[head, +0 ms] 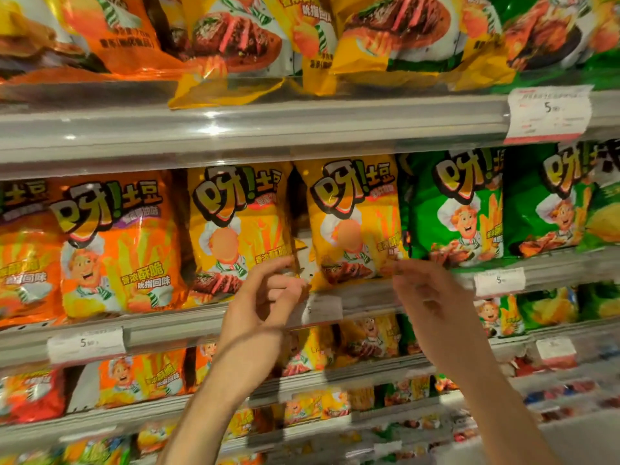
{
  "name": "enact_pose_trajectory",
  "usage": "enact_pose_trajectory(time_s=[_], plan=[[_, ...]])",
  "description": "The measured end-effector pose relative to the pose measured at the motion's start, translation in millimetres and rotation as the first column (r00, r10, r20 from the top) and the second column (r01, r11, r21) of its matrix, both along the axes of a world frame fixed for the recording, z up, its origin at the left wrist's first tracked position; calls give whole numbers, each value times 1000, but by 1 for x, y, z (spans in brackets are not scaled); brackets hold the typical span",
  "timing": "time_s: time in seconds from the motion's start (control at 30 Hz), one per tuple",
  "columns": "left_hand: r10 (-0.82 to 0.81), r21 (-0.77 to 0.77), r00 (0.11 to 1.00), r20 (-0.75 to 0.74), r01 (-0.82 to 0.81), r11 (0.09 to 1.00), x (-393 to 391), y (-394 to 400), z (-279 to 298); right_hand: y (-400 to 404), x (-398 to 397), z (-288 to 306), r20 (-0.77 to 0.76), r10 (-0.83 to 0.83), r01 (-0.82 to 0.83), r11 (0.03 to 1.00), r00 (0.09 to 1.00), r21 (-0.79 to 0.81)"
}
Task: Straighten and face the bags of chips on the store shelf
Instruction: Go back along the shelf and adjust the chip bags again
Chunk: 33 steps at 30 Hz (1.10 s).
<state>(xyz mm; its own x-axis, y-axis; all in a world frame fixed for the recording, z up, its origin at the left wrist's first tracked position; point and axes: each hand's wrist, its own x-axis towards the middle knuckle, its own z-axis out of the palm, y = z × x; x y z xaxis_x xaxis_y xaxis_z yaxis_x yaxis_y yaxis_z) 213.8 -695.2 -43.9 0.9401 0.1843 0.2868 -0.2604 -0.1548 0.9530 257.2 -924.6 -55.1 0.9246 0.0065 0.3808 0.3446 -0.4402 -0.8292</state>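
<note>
Both forearms were raised toward the middle shelf. The left hand (268, 290) had loosely curled fingers at the lower left corner of the right-hand glossy yellow chip bag (352, 223); couldn't tell if it actually pinched the edge. The right hand (426, 293) was blurred, fingers half bent near that bag's lower right corner, apparently holding nothing.

That bag stood upright, logo forward, so I'd call it pretty much faced. Left of it, the second yellow bag (235, 229) leaned a bit, with a dark gap between them. Further left, the shiny orange bag (117, 246) tilted too. Right of it, the green bags (459, 206) looked tidy.
</note>
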Motion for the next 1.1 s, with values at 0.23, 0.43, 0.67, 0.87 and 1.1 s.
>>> enact_pose_trajectory(time_s=[0.23,0.43,0.67,0.87,1.1], plan=[[21,-76,1000,-5,-21,997,-21,40,-9,20,-30,-20,-127,-20,31,996,992,87],[88,-116,996,-20,-90,989,-32,56,-6,28,-38,-17,-175,46,-23,991,984,130],[219,-93,975,45,-214,972,-38,57,-2,26,-35,-7,-118,102,-87,989,988,119],[363,-64,927,91,-358,931,-37,58,6,34,-29,3,-79,138,-128,985,987,115],[317,95,942,113,-328,940,-14,67,19,70,-15,30,13,219,-219,974,976,59]])
